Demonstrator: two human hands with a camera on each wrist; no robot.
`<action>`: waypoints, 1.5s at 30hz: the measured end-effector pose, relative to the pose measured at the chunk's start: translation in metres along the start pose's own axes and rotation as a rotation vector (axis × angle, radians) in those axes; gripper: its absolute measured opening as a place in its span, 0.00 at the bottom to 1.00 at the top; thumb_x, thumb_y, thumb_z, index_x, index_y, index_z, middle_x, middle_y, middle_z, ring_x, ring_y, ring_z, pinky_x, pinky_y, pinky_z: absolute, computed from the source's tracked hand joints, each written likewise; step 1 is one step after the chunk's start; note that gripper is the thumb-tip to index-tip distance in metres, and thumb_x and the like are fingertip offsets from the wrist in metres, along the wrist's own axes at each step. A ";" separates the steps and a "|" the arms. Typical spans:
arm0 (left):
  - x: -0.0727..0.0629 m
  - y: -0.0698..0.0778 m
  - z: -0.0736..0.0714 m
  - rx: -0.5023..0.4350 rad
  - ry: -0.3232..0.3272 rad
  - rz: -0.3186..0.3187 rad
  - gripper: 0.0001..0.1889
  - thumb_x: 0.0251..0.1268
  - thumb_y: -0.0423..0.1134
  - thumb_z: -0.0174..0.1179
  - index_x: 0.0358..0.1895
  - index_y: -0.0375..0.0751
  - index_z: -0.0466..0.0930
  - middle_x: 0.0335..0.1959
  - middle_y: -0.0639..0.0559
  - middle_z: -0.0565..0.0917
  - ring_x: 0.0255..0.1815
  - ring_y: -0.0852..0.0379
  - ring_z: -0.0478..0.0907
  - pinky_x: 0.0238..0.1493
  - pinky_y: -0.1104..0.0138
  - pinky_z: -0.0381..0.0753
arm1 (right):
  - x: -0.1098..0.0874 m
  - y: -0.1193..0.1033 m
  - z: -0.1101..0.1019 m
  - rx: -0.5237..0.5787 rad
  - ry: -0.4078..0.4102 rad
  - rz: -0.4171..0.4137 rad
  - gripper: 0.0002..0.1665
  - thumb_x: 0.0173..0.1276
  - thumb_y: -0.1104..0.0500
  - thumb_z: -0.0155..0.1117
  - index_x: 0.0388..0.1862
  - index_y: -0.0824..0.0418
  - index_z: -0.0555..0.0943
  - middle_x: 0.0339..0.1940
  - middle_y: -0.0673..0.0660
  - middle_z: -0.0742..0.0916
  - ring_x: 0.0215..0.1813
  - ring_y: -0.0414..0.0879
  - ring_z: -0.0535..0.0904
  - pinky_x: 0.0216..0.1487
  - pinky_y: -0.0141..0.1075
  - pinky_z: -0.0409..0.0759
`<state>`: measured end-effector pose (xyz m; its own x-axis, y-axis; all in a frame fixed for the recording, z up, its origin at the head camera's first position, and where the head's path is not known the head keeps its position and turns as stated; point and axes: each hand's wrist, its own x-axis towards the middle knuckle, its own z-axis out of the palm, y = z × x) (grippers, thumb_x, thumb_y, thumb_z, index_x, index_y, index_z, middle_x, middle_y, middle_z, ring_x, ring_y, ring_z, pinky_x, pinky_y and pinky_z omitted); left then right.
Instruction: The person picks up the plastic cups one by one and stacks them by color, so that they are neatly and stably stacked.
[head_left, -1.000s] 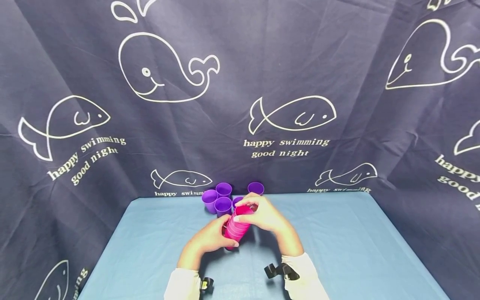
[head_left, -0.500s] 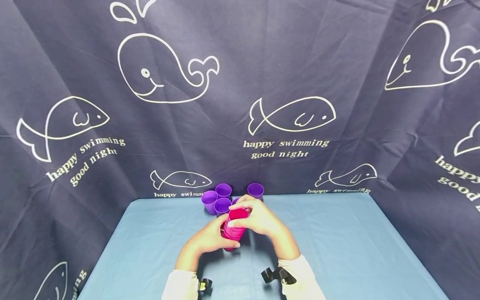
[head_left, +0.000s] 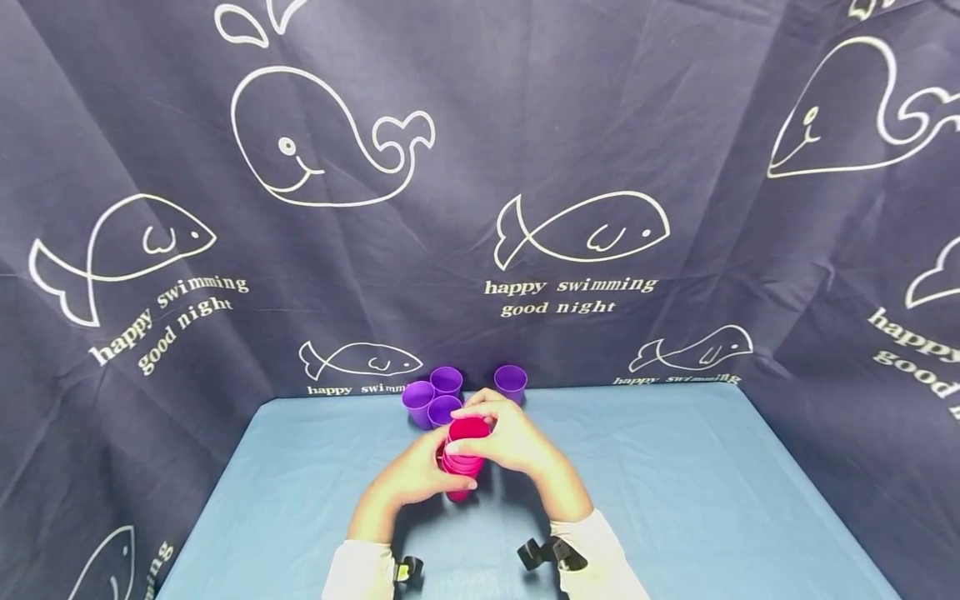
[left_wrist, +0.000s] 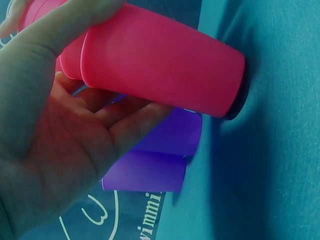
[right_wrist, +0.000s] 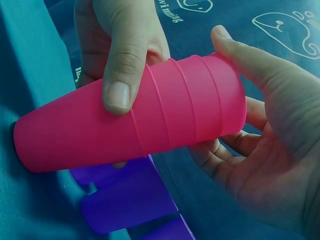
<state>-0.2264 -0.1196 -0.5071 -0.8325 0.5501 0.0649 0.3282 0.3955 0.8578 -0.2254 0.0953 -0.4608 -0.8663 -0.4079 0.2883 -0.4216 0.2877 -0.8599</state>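
A stack of nested pink cups (head_left: 467, 454) is held between both hands over the blue table. My left hand (head_left: 416, 473) grips its lower part, thumb across the near side, as the right wrist view also shows. Higher up, my right hand (head_left: 513, 433) holds the stack around the top rim, with thumb and fingers on opposite sides in the right wrist view. Several cup rims show as ridges along the stack (right_wrist: 175, 105). The bottom of the lowest pink cup (left_wrist: 170, 60) is close over the table. Just behind stand purple cups (head_left: 418, 402), partly covered by the hands.
One purple cup (head_left: 511, 382) stands apart, farther right at the table's back edge. The blue tablecloth (head_left: 675, 500) runs to a dark curtain (head_left: 585, 167) printed with whales and fish, which hangs behind and at both sides.
The top of the pink stack has swung left and a little toward me, so it stands more upright. My right hand has moved left with it; the left hand has shifted only slightly.
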 end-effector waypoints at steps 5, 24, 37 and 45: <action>-0.003 -0.003 -0.004 -0.014 0.008 -0.022 0.37 0.53 0.42 0.82 0.68 0.48 0.77 0.52 0.53 0.89 0.52 0.60 0.86 0.62 0.65 0.83 | 0.002 0.003 0.000 -0.009 0.041 -0.033 0.25 0.59 0.58 0.82 0.54 0.68 0.89 0.49 0.63 0.85 0.46 0.52 0.84 0.47 0.36 0.86; -0.014 -0.006 -0.024 -0.098 0.004 -0.033 0.38 0.53 0.35 0.81 0.68 0.40 0.73 0.49 0.45 0.88 0.49 0.59 0.85 0.62 0.69 0.81 | 0.004 0.025 -0.026 -0.052 0.276 0.177 0.12 0.68 0.61 0.74 0.48 0.63 0.89 0.48 0.60 0.90 0.47 0.49 0.83 0.55 0.41 0.82; -0.015 -0.012 -0.031 -0.091 0.031 -0.016 0.38 0.51 0.35 0.82 0.67 0.40 0.74 0.47 0.47 0.89 0.49 0.58 0.86 0.62 0.68 0.81 | 0.006 0.042 -0.009 -0.104 0.204 0.192 0.23 0.58 0.63 0.80 0.52 0.67 0.86 0.54 0.66 0.83 0.59 0.66 0.82 0.68 0.62 0.79; -0.018 -0.011 -0.030 -0.085 -0.014 -0.003 0.35 0.52 0.34 0.81 0.64 0.39 0.74 0.42 0.45 0.90 0.43 0.59 0.87 0.60 0.69 0.81 | 0.003 0.049 0.001 -0.137 0.240 0.211 0.25 0.52 0.66 0.84 0.50 0.66 0.86 0.55 0.65 0.76 0.57 0.64 0.83 0.67 0.58 0.82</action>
<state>-0.2282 -0.1564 -0.5028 -0.8269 0.5596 0.0554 0.2858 0.3335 0.8984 -0.2489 0.1069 -0.5028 -0.9697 -0.1161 0.2151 -0.2444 0.4645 -0.8512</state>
